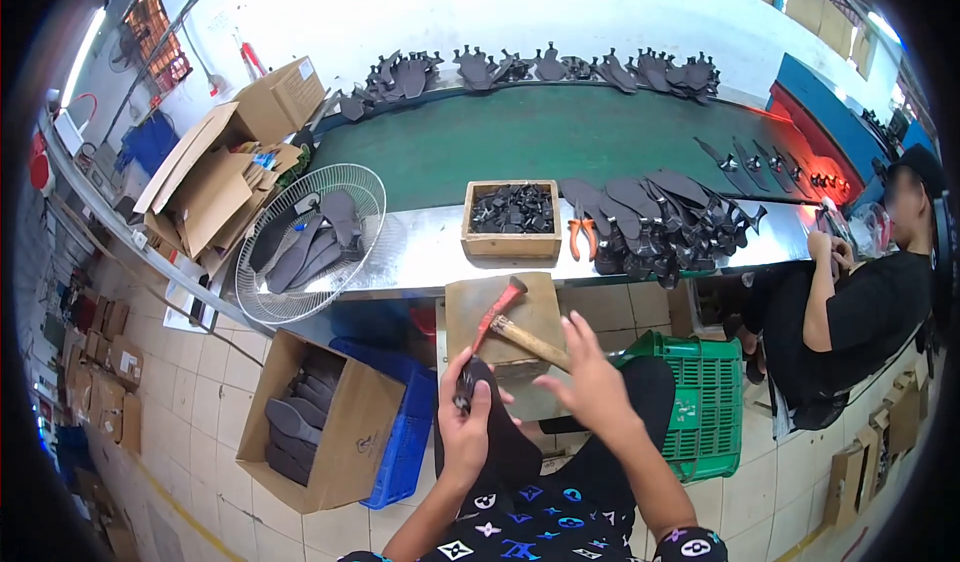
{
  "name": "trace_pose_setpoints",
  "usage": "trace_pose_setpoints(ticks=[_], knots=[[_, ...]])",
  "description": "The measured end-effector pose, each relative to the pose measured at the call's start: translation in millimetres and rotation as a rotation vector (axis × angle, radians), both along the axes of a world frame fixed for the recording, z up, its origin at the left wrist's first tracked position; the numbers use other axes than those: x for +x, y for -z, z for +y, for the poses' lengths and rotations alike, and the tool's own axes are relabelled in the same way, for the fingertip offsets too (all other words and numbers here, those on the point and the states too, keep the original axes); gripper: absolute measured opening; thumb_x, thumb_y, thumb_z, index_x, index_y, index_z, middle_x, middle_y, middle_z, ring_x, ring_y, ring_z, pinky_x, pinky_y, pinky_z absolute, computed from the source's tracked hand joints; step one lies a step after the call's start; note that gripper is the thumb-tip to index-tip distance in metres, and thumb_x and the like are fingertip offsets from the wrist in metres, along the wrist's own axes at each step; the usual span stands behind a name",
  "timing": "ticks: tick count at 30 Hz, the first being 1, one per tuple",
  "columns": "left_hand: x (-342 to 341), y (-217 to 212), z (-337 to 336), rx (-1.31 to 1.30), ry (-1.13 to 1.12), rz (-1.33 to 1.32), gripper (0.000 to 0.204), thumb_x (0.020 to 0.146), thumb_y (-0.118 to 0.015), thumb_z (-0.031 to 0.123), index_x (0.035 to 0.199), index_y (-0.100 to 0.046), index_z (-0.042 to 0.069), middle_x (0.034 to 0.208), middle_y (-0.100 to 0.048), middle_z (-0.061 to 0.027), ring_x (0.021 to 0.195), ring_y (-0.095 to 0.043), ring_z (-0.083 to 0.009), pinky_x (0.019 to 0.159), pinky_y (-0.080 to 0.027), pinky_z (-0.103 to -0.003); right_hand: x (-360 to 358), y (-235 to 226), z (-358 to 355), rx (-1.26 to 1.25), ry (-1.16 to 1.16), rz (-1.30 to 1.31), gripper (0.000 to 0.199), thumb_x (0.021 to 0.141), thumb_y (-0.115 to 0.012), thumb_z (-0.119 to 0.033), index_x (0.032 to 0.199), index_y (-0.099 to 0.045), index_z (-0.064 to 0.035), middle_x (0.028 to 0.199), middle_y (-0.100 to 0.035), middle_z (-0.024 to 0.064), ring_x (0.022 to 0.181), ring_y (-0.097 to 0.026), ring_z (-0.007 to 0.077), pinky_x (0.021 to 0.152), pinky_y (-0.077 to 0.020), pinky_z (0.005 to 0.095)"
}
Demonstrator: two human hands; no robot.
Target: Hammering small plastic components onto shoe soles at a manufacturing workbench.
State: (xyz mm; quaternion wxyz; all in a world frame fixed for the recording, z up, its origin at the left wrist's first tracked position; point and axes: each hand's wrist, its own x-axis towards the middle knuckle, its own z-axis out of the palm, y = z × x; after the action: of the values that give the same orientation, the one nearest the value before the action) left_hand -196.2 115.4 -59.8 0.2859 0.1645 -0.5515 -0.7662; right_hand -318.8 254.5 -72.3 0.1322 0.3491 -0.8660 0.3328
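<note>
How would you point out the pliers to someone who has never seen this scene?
Find the long green surface by the far wall, then the metal ledge along its near side. On that ledge, the pliers lie between the wooden box and the pile of dark soles. Their orange handles set them apart from both dark-filled neighbours.

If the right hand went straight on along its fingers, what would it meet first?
The right hand would probably meet the metal bench's front edge; depth is unclear, so it may pass above.
</note>
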Motion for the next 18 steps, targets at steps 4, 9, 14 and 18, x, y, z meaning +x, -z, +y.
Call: trace_pose_setpoints(ticks=[4, 9, 14, 18], knots=[[-34, -23, -17, -0.081, 0.013, -0.052, 0.044, 0.104, -0.052, 0.026, 0.144, -0.041, 0.012, 0.106, -0.059, -0.0116, 0.075, -0.064, -0.0174, 0.055, -0.060, -0.031, -18, 17, -5, 0.211, -0.070, 0.116, 0.070, 0.080, -0.079, -0.032, 0.137, -0.047, -0.0062, 0.095, -0.070, 0.0184, 0.082, -0.068, 0.0399, 0.072, -0.0567, 0.0418], [-89, 32, -79, -0.609, -0.267, -0.128, 0.038, 0.103, -0.056, 0.027, 0.131, -0.057, 0.001, 0.104, -0.067, -0.0099, 0.085, -0.065, -0.0136, 0.066, -0.054, -0.028, -21, 37, 46, -0.066, -0.038, -0.499, 0.027, 0.088, -0.072, -0.027, 0.101, -0.066, -0.0043, 0.059, -0.056, 0.0080, 0.050, -0.058, 0.0239, 0.053, -0.0488, 0.0387], [-129, 55, -93, -1.117, -0.182, -0.726, 0.069, 0.089, -0.065, 0.053, 0.135, -0.057, 0.001, 0.153, -0.038, -0.0231, 0.148, -0.023, -0.0391, 0.108, -0.019, -0.066, 14, 26, 114, -0.770, 0.096, -0.995, 0.024, 0.096, -0.063, -0.013, 0.075, -0.053, -0.0038, 0.054, -0.048, -0.0003, 0.040, -0.045, 0.0082, 0.038, -0.0353, 0.0247], [-158, 32, -94, -1.267, -0.421, -0.425, 0.070, 0.084, -0.071, 0.051, 0.137, -0.057, 0.006, 0.141, -0.050, -0.0218, 0.135, -0.040, -0.0433, 0.106, -0.032, -0.057, 50, 21, 151, -1.040, 0.083, -0.913, 0.023, 0.099, -0.057, -0.013, 0.079, -0.049, -0.0045, 0.050, -0.038, -0.0011, 0.038, -0.041, 0.0086, 0.036, -0.0363, 0.0234]])
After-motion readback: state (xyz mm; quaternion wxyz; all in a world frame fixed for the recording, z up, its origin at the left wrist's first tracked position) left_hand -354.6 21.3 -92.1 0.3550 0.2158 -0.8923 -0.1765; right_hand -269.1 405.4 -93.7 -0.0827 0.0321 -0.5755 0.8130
